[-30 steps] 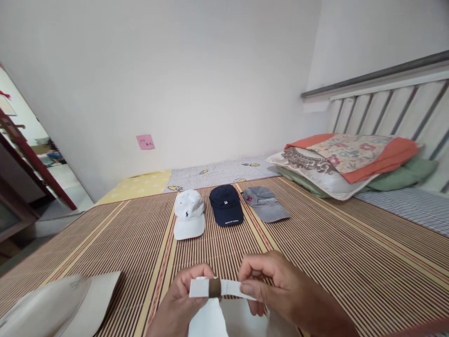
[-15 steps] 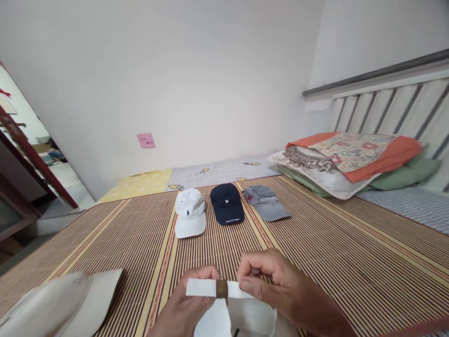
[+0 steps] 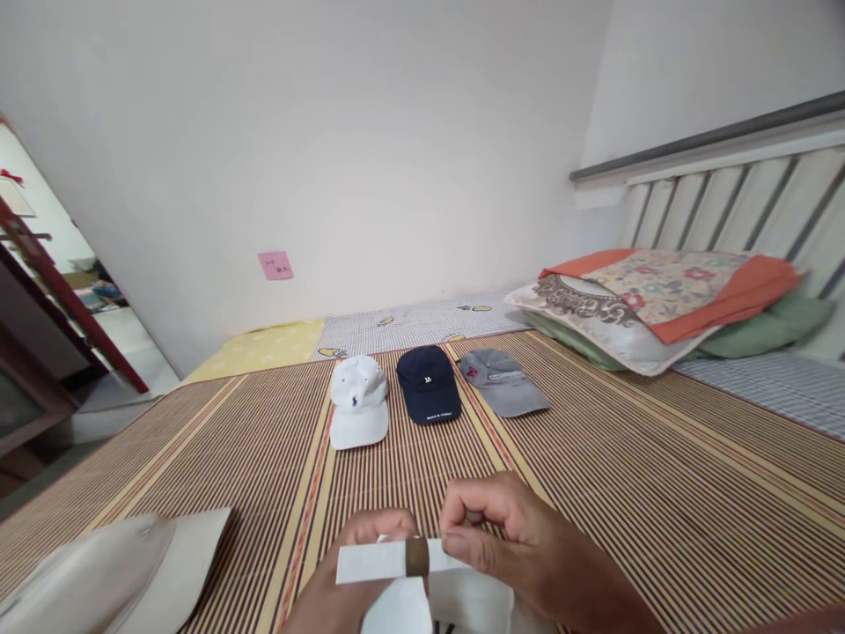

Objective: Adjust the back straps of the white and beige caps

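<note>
A white cap (image 3: 470, 599) is at the bottom centre, its back strap turned up and the rest cut off by the frame edge. The white strap (image 3: 371, 563) runs through a brownish buckle (image 3: 416, 557), its loose end sticking out to the left. My left hand (image 3: 343, 577) is closed around the cap's band behind the strap, fingers curled near the buckle. On the other side my right hand (image 3: 518, 541) pinches the strap between thumb and bent forefinger, just right of the buckle.
A white cap with a small horse logo (image 3: 358, 402), a navy cap (image 3: 428, 385) and a grey cap (image 3: 503, 382) lie in a row on the striped mat (image 3: 613, 458). A beige cap (image 3: 125, 572) rests at lower left. Folded pillows (image 3: 660, 295) are at right.
The strap's loose end reaches slightly farther left past the buckle and tilts a little. My right hand has shifted slightly left with the strap, and the cap sits a touch lower.
</note>
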Motion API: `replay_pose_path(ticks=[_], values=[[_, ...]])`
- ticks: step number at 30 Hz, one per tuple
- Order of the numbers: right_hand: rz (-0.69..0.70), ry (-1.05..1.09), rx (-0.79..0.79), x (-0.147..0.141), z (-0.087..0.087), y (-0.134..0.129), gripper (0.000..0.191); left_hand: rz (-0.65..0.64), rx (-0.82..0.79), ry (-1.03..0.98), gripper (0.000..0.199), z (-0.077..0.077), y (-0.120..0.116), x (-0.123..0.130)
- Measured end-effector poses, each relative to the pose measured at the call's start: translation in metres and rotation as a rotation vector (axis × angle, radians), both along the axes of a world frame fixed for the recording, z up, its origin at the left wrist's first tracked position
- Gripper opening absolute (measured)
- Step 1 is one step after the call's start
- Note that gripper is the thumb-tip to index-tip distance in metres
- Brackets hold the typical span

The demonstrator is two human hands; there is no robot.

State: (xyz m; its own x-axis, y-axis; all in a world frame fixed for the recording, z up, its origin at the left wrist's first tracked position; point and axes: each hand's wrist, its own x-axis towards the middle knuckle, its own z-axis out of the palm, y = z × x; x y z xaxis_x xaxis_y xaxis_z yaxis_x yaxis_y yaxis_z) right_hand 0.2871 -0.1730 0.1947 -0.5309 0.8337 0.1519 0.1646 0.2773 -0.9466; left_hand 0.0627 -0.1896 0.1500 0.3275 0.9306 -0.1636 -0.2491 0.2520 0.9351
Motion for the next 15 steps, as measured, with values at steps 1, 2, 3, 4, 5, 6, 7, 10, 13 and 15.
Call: replay_pose_path(ticks=[1,2,3,4,5,6,7,10,13,15], values=[[0.007,0.007,-0.005,0.000,0.001,0.000,0.031,-0.010,-0.036,-0.054,0.045,-0.002,0.001,0.001],[0.004,0.013,-0.009,0.000,0.002,-0.001,0.031,-0.020,-0.061,-0.125,0.053,-0.002,0.003,0.003],[-0.003,0.017,-0.010,0.000,0.002,-0.001,0.031,-0.036,-0.068,-0.201,0.063,-0.001,0.004,0.005],[-0.010,0.021,-0.012,0.000,0.002,-0.001,0.030,-0.058,-0.058,-0.271,0.072,0.000,0.005,0.006],[-0.014,0.023,-0.018,0.000,0.002,-0.001,0.029,-0.085,-0.034,-0.319,0.077,0.001,0.005,0.007],[-0.011,0.025,-0.025,0.000,0.001,-0.001,0.029,-0.104,0.002,-0.338,0.078,0.001,0.005,0.006],[-0.004,0.025,-0.032,0.000,0.000,0.000,0.029,-0.118,0.033,-0.327,0.076,0.001,0.005,0.005],[-0.002,0.010,-0.023,0.002,-0.004,0.001,0.030,-0.126,0.061,-0.215,0.054,-0.008,0.003,-0.005],[-0.020,-0.004,-0.003,0.003,-0.005,0.002,0.030,-0.083,0.029,-0.138,0.036,-0.020,0.001,-0.017],[-0.001,0.009,-0.014,0.003,-0.004,0.002,0.031,-0.051,0.014,-0.123,0.037,-0.024,0.001,-0.020]])
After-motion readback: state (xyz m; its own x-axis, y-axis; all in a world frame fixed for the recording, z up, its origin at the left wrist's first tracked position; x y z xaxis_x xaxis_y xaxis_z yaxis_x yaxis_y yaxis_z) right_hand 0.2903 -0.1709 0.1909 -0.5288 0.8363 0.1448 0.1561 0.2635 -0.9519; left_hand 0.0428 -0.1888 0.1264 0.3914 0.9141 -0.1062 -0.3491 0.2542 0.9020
